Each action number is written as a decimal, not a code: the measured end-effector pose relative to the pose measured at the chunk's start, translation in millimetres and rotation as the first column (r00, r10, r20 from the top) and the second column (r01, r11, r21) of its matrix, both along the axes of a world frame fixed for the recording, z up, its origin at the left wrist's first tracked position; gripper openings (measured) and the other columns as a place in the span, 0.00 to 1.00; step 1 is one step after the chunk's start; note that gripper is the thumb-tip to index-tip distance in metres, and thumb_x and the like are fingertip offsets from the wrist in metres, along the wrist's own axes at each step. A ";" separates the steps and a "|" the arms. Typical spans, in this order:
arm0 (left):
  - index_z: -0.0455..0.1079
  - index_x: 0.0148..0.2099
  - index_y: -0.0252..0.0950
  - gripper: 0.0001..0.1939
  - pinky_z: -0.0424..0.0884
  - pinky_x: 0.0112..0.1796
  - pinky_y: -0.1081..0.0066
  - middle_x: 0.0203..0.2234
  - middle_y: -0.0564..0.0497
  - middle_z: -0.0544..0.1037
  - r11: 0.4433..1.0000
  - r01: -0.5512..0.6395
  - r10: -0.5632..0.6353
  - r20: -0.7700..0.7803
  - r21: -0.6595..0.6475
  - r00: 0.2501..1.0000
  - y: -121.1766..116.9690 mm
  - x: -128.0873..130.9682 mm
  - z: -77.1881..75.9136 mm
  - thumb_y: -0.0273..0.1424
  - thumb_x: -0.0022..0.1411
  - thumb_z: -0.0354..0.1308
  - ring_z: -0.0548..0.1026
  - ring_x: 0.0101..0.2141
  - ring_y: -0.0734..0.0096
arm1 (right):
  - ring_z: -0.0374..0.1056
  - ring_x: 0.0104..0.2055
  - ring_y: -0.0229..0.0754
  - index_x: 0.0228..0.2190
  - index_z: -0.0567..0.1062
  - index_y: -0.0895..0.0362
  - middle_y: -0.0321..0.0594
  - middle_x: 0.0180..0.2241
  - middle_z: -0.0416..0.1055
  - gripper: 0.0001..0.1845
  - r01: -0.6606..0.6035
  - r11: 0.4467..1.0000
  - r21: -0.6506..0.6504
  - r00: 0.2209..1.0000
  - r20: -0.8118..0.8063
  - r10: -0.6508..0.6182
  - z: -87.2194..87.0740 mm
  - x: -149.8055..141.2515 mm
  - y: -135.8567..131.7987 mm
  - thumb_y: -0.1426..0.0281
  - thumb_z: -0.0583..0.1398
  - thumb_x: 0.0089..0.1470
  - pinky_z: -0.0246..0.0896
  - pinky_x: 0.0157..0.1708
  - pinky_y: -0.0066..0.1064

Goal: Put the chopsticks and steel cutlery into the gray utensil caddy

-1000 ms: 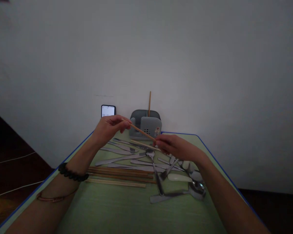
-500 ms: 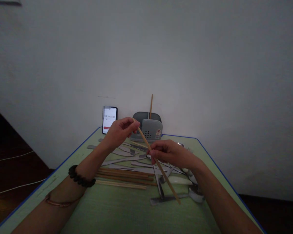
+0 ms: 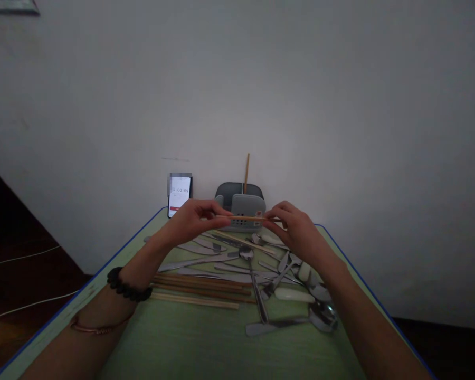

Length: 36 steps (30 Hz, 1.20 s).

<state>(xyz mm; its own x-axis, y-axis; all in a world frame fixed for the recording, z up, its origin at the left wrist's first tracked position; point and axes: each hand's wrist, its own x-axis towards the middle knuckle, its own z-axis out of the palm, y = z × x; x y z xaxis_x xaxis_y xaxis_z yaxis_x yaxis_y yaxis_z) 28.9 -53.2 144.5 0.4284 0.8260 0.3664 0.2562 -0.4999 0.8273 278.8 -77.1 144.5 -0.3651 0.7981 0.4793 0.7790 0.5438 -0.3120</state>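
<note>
A wooden chopstick (image 3: 246,218) lies level across the front of the grey utensil holder (image 3: 245,205), raised above the table. My left hand (image 3: 200,217) pinches it toward its left end, and my right hand (image 3: 287,220) grips the other side. Behind them, one upright chopstick (image 3: 247,174) stands in the holder. Below my hands, several knives (image 3: 200,261), forks and spoons lie loosely spread. Several brown chopsticks (image 3: 206,285) and pale ones (image 3: 198,301) lie side by side nearer me. A large spoon (image 3: 322,315) rests at the right.
A phone (image 3: 180,192) showing a timer leans on the wall (image 3: 301,105) left of the holder. The green table (image 3: 182,343) has a blue edge and meets the wall. White cables (image 3: 31,305) run along the left, beyond the table.
The chopstick has turned from a steep slant to level. My right hand has risen and moved right, while my left hand has shifted slightly down and right.
</note>
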 end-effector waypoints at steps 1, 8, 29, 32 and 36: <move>0.75 0.33 0.34 0.12 0.67 0.29 0.74 0.29 0.49 0.78 1.000 0.016 -0.016 -0.012 0.018 1.000 -1.7 0.7 0.8 0.38 0.50 0.63 0.71 0.28 0.73 | 0.64 0.34 0.38 0.33 0.74 0.56 0.42 0.37 0.67 0.06 0.003 1.000 0.028 1.000 -0.016 -0.002 0.2 0.6 0.2 0.68 0.57 0.55 0.58 0.35 0.30; 0.74 0.35 0.34 0.14 0.68 0.31 0.73 0.29 0.50 0.77 0.990 -0.040 0.049 -0.062 0.134 0.997 0.2 4.4 -1.5 0.40 0.53 0.61 0.72 0.28 0.72 | 0.64 0.30 0.37 0.30 0.73 0.57 0.40 0.31 0.68 0.06 -0.004 0.997 0.075 0.966 -0.256 0.023 0.7 0.3 3.0 0.66 0.59 0.53 0.62 0.32 0.31; 0.68 0.35 0.35 0.19 0.59 0.25 0.76 0.21 0.55 0.68 0.988 0.155 -0.121 -0.536 0.019 0.836 5.3 6.9 -14.3 0.41 0.65 0.41 0.65 0.22 0.74 | 0.73 0.31 0.39 0.32 0.73 0.58 0.40 0.31 0.74 0.18 -0.381 0.882 -0.278 0.491 -0.869 -0.062 -12.3 -12.4 10.7 0.55 0.62 0.48 0.71 0.30 0.30; 0.69 0.35 0.35 0.20 0.58 0.25 0.76 0.22 0.54 0.68 0.990 0.114 -0.050 -0.547 0.084 0.836 6.3 6.1 -13.1 0.41 0.65 0.41 0.65 0.23 0.74 | 0.72 0.29 0.36 0.31 0.72 0.59 0.38 0.28 0.74 0.18 -0.322 0.921 -0.218 0.468 -0.883 -0.045 -6.3 -6.5 11.6 0.55 0.61 0.49 0.71 0.32 0.29; 0.69 0.35 0.35 0.20 0.60 0.26 0.75 0.22 0.53 0.70 0.993 0.035 0.029 -0.519 0.113 0.854 13.3 6.6 -20.5 0.40 0.66 0.40 0.67 0.24 0.72 | 0.73 0.29 0.35 0.31 0.71 0.58 0.35 0.27 0.72 0.18 -0.213 0.975 -0.069 0.386 -0.922 0.019 4.8 5.1 12.6 0.55 0.62 0.48 0.71 0.33 0.29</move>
<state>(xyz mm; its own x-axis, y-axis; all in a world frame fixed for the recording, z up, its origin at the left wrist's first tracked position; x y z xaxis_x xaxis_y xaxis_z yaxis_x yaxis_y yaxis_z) 35.5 -39.9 124.0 0.5848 0.7907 0.1815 0.6309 -0.5839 0.5109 283.9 -64.4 149.2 0.1196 0.8776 0.4642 -0.0948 0.4755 -0.8746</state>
